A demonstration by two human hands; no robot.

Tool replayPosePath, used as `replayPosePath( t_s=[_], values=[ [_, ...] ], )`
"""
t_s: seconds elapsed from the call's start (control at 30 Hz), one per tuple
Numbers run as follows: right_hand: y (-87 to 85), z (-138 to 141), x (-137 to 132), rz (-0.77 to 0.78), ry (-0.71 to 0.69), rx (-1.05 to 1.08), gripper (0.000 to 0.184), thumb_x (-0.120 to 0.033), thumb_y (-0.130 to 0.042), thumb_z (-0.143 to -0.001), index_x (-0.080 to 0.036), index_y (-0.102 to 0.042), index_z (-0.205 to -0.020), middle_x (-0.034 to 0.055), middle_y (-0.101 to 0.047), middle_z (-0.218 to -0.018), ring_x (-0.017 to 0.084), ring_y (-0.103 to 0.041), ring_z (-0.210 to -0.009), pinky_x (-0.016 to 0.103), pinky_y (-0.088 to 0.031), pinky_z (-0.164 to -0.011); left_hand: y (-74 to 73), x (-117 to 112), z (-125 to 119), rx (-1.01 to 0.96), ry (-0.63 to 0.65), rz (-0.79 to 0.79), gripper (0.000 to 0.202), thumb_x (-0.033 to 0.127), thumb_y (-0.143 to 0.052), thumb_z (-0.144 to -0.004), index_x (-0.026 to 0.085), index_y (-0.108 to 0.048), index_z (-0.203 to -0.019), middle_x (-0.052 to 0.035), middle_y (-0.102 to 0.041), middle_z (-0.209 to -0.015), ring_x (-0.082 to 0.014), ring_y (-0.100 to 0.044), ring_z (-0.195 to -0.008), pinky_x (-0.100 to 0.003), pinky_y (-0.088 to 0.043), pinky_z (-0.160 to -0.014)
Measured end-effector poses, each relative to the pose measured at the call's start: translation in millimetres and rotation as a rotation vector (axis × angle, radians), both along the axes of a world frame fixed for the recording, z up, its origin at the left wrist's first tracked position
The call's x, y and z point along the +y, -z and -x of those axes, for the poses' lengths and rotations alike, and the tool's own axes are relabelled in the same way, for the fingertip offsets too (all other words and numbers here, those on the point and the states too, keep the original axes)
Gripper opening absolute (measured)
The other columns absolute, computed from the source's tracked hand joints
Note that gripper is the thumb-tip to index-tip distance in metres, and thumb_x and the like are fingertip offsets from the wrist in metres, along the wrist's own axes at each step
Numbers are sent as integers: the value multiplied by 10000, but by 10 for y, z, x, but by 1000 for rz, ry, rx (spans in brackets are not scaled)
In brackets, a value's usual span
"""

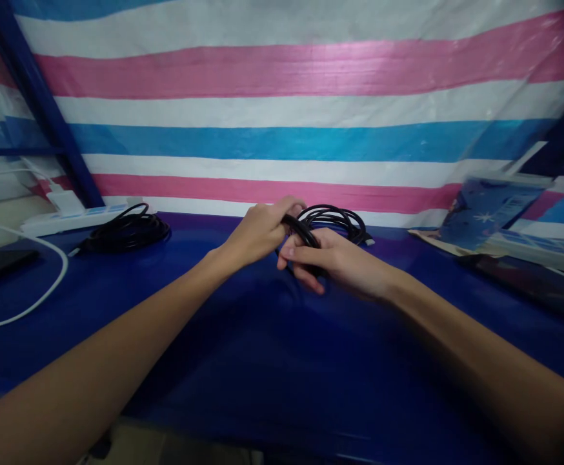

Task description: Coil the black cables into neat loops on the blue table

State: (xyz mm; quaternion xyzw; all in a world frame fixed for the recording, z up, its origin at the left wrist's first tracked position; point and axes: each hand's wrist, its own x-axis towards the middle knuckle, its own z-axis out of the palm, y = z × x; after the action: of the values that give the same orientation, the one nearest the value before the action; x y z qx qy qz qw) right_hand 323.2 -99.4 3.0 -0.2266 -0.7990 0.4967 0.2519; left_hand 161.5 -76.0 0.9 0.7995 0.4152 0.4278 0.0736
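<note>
Both my hands grip a bundled black cable (302,231) above the middle of the blue table. My left hand (266,227) has its fingers closed around the bundle's upper left part. Lower and to the right, my right hand (318,254) wraps round the other side, thumb across the front. A loose strand hangs under the hands. Just behind them a second coil of black cable (342,218) lies on the table, with a light plug end (370,242) at its right; the hands hide part of it.
Another black cable coil (130,230) rests at the left before a white power strip (76,219) with a charger (66,200). A white cord (62,278) curves past a dark flat device (4,265). Right, a blue printed pouch (492,206) stands behind a dark flat object (524,284). Striped sheeting (282,139) backs the table (262,361).
</note>
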Motion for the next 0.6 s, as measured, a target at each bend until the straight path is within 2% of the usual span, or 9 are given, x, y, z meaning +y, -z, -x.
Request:
replayPosePath(
  t_s=[0.1,0.17,0.23,0.3,0.37,0.5,0.6],
  values=[
    [32,29,34,-134,99,70,135,-259,-562,-833,-162,-589,-744,0,-612,-585,140,-591,-657,306,-449,-754,-4,4,-43,-526,-32,354,258,232,-396,-884,157,-564,-1065,-29,-641,-640,-143,-614,-571,-251,-468,-574],
    [101,37,99,-239,173,149,91,-236,-590,-809,-162,-612,-859,32,-667,-771,169,-624,-810,342,-461,-823,8,-20,-106,-806,-21,593,224,236,-403,-883,136,-566,-997,-30,-601,-571,-136,-581,-517,-240,-447,-529],
    [160,26,160,-444,175,152,198,-207,-634,-767,-176,-632,-963,68,-660,-1005,205,-604,-989,389,-449,-904,21,-61,-187,-975,40,773,194,199,-399,-880,125,-578,-881,-28,-574,-545,-113,-546,-496,-222,-433,-516],
    [183,0,192,-700,148,51,264,-194,-668,-732,-203,-661,-996,85,-597,-1186,247,-528,-1146,444,-390,-994,27,-97,-246,-1062,71,884,203,132,-394,-862,127,-560,-746,-7,-528,-500,-80,-482,-447,-198,-415,-493],
    [175,-27,197,-844,108,-67,233,-200,-663,-739,-218,-688,-970,84,-554,-1251,261,-480,-1205,461,-349,-1036,21,-110,-255,-1096,74,952,219,82,-399,-835,137,-526,-665,14,-483,-461,-56,-418,-400,-179,-394,-461],
    [194,-46,199,-848,27,-174,396,-142,-649,-714,-233,-649,-1099,84,-488,-1328,249,-457,-1235,440,-356,-1044,-15,-94,-196,-1107,53,1037,230,62,-395,-826,147,-493,-637,5,-491,-474,-49,-407,-389,-160,-334,-397],
    [274,-10,221,-959,153,-130,378,-153,-628,-748,-237,-632,-1116,97,-503,-1310,279,-440,-1231,504,-349,-1019,-46,-112,-211,-1123,54,1013,234,100,-402,-841,147,-486,-628,1,-493,-504,-44,-385,-393,-172,-257,-369]
  ],
)
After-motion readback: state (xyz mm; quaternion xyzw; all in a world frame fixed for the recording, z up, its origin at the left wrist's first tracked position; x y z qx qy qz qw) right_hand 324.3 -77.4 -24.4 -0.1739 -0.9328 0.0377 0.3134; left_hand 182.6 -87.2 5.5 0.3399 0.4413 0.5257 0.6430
